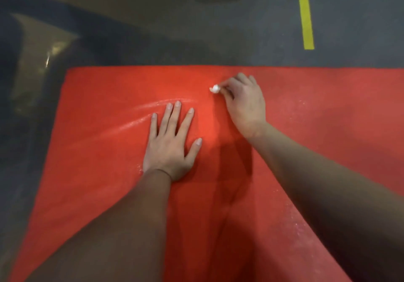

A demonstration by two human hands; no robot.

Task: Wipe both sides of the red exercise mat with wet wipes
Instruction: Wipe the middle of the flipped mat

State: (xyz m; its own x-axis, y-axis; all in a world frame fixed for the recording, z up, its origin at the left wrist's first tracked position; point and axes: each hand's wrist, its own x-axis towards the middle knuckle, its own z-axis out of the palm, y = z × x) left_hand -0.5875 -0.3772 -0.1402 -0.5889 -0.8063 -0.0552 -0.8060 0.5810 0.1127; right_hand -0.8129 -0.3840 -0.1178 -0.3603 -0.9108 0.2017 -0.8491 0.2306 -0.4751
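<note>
A red exercise mat (105, 172) lies flat on a dark grey floor (196, 41), its far edge running straight across the view and its left corner in sight. The near end runs out of frame beneath the person's arms. Glossy wet streaks (140, 117) arc across the mat's left part, and a fine sheen of droplets shows toward the right.

The right hand (244, 104) works near the far edge, its grip pinching a small balled-up white wet wipe (215, 89) between thumb and fingertips, the wad touching or just above the mat. The left hand (169, 148) lies palm down on the mat beside it, its grip spread, fingers straight and apart, apparently pinning the mat in place.

The step in hand looks like wiping the upper face, and the underside cannot be judged from here. To do it well, the wipe would likely serve better opened out than bunched, so that more of it meets the textured surface. Overlapping strokes from the far edge toward the body would leave no dry bands between the streaks. The bracing hand should shift along with the work, so the patch beneath it is not skipped.

Beyond the mat, yellow tape lines (306, 19) mark the floor at upper right. What seems to be a clear plastic wrapper (41, 67) lies off the left corner.
</note>
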